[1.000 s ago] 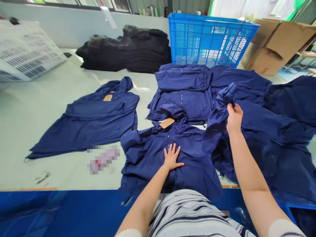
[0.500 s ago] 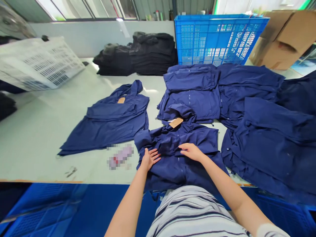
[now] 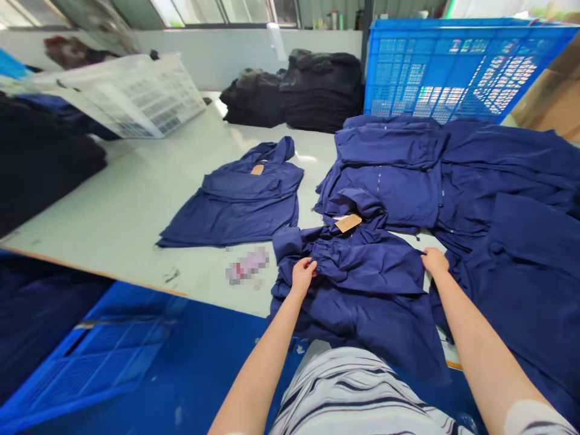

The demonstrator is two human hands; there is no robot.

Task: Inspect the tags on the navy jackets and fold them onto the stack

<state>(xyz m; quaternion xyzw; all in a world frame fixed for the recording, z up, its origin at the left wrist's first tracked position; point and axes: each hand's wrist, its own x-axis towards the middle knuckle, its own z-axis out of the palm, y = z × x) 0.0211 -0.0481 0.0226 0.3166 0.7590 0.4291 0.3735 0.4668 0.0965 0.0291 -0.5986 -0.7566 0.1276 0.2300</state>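
Jacket (image 3: 389,314), navy | right hand (image 3: 435,261): moved from middle to edge (image 3: 421,270), pinching it | left hand (image 3: 302,276): pinching sleeve (image 3: 333,258) | fold seemingly part-made

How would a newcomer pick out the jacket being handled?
Start at the big blue crate at the back, then come forward past the navy stack to the tagged jacket in front of the striped shirt. Unlike the other tagged garment, on its left, it has the left hand and right hand on it.
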